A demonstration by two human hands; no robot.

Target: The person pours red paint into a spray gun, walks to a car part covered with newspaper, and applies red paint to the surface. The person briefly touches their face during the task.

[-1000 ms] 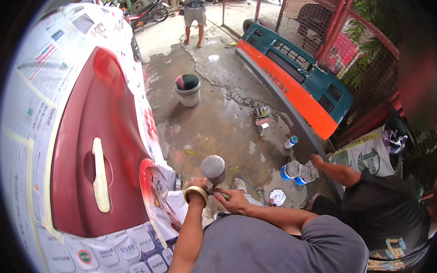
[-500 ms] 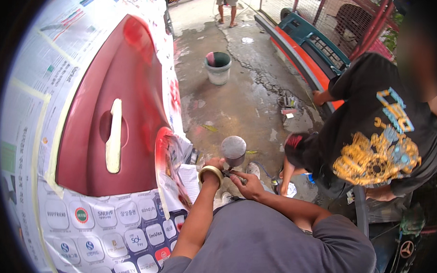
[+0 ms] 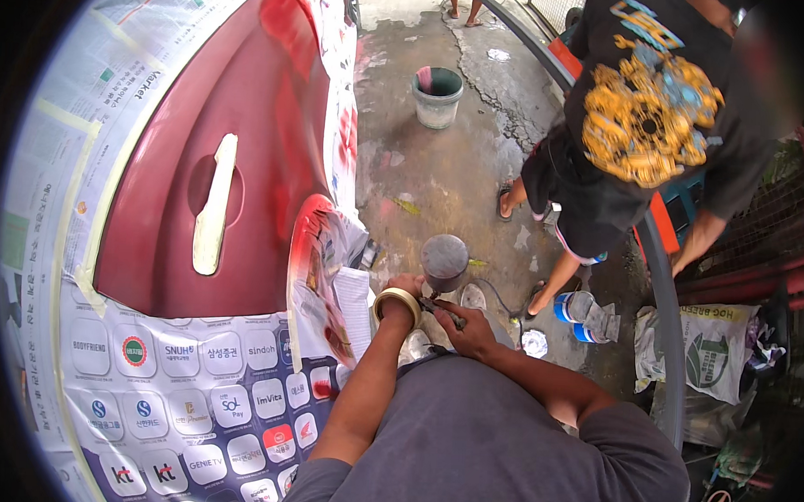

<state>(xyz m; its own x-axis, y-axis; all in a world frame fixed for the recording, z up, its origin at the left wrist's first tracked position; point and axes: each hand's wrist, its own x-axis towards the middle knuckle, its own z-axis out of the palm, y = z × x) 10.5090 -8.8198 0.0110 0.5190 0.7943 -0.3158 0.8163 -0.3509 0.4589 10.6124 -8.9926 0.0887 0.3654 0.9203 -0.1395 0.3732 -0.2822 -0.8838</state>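
Note:
A paint spray gun with a round grey cup (image 3: 443,262) sits between both my hands, just below the middle of the view. My left hand (image 3: 407,289) grips it from the left; a roll of tan masking tape (image 3: 396,302) rings that wrist like a bracelet. My right hand (image 3: 463,331) closes on the gun's lower body and trigger area. To the left lies a dark red car panel (image 3: 246,157), framed by taped newspaper masking (image 3: 184,394). A strip of masking tape covers the door handle (image 3: 214,205).
Another person in a black printed shirt (image 3: 655,109) bends over at the upper right, feet in sandals on the wet concrete. A paint-stained bucket (image 3: 437,96) stands behind. Blue-and-white cans (image 3: 577,312) and a printed sack (image 3: 704,350) lie at the right. A grey curved bar (image 3: 661,304) runs alongside.
The view has swung left and nearer the car. The other person has stood up from a crouch and moved closer. My hands stay on the spray gun.

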